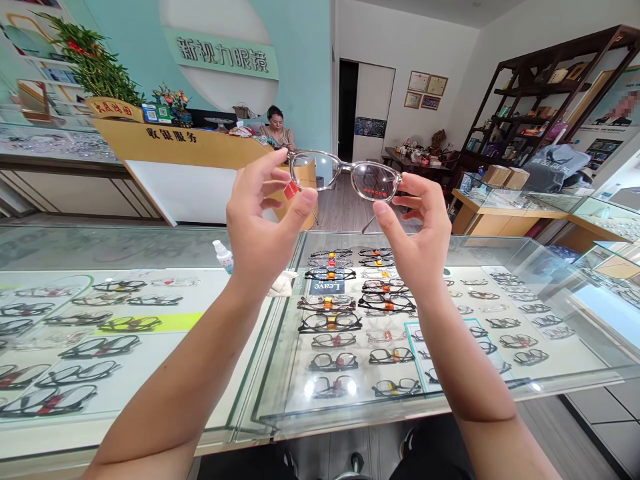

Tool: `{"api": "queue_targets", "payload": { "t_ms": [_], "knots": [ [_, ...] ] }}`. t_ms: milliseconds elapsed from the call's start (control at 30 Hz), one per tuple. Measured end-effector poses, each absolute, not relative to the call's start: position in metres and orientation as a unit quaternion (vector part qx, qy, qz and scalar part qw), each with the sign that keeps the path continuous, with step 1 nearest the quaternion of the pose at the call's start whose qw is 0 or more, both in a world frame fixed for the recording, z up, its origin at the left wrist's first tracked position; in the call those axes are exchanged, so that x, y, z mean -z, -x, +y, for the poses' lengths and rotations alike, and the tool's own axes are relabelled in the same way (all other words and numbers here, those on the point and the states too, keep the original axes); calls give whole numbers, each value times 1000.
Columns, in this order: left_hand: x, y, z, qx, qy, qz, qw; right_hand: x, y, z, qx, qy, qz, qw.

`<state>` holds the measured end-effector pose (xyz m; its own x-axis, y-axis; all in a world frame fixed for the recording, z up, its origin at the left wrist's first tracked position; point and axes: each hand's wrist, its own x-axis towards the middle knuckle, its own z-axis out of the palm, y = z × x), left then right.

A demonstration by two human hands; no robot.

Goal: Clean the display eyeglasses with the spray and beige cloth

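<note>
Glasses [345,177] level, long axis left-right, pinched by both hands

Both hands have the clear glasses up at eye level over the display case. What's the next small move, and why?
Probably tilt the clear-framed glasses slightly to check the lenses: the left hand and right hand already pinch both ends, and a spray bottle and cloth wait on the glass counter.
</note>
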<state>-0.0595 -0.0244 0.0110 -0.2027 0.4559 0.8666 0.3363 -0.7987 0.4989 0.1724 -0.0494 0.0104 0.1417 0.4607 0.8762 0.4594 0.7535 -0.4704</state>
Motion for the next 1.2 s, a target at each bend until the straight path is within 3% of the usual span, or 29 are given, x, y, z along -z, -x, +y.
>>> {"api": "queue_targets", "payload": {
  "t_ms": [833, 1200],
  "knots": [
    [-14, 47, -43, -697, -637, 323, -63, -6, -171, -44, -34, 372, -663, 649],
    [-15, 44, -46, -699, -628, 339, -52, -3, -170, -42, -20, 374, -666, 645]
  ]
}}
